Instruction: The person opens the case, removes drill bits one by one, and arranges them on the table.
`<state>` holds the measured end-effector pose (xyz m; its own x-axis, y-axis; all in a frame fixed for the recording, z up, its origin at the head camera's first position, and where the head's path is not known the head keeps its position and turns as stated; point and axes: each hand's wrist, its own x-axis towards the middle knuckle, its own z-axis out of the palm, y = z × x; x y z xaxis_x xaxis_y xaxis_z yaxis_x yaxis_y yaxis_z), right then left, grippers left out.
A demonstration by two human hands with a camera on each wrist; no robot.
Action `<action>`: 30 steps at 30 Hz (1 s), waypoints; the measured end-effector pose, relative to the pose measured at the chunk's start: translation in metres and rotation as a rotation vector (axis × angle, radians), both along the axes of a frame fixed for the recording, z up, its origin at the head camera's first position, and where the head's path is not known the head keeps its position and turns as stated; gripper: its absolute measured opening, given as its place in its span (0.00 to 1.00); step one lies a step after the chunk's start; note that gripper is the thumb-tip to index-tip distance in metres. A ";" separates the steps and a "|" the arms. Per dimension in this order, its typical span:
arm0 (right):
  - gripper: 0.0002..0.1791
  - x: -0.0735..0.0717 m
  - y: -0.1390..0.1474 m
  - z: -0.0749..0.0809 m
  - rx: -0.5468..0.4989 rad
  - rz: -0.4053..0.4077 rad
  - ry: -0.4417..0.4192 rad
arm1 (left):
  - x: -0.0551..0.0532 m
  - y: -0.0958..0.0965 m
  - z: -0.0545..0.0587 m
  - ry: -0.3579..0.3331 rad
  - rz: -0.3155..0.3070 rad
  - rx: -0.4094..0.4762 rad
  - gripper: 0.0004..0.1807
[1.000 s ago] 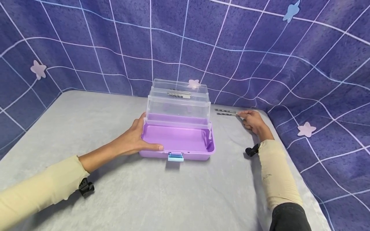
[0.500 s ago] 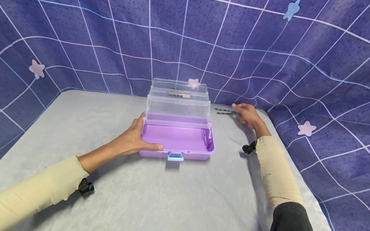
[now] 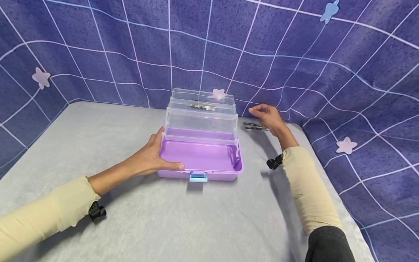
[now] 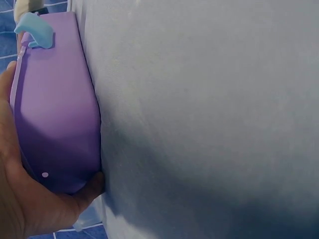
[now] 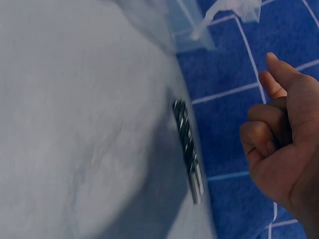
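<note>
A purple toolbox with fold-out clear trays stands open on the table. My left hand holds its left end, thumb along the front rim. In the left wrist view the same hand wraps the corner of the purple wall. Several drill bits lie in an upper tray. Two drill bits lie on the table right of the box, partly behind my right hand. In the right wrist view this hand has curled fingers, thumb and forefinger close together, nothing showing between them.
A light blue latch juts from the toolbox front. The grey-covered table meets a blue gridded cloth at the back and right. Both wrists carry black cameras.
My right hand has lifted from beside the two drill bits and moved left and back, toward the clear trays. The left hand and toolbox stay put.
</note>
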<state>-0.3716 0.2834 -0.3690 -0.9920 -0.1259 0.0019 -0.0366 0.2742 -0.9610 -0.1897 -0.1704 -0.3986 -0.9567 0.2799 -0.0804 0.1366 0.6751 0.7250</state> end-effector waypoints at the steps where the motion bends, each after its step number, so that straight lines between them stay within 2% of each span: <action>1: 0.08 0.000 -0.003 0.002 -0.009 0.000 0.005 | 0.000 0.000 0.000 -0.002 0.000 -0.003 0.91; 9: 0.07 -0.001 -0.026 0.021 0.016 0.000 0.065 | 0.000 0.001 0.000 -0.004 -0.002 -0.004 0.91; 15: 0.10 -0.005 -0.043 0.033 0.039 0.034 0.098 | -0.001 0.000 -0.001 0.000 -0.003 0.016 0.90; 23: 0.09 -0.009 -0.065 0.041 0.069 0.046 0.105 | -0.001 0.000 -0.001 0.005 -0.004 0.020 0.90; 30: 0.10 -0.012 -0.079 0.047 0.126 0.060 0.169 | 0.000 0.000 -0.001 0.013 -0.011 0.025 0.89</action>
<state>-0.3834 0.2041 -0.3218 -0.9697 -0.1944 0.1478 -0.2139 0.3844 -0.8980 -0.1902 -0.1708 -0.3994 -0.9544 0.2924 -0.0608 0.1535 0.6550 0.7399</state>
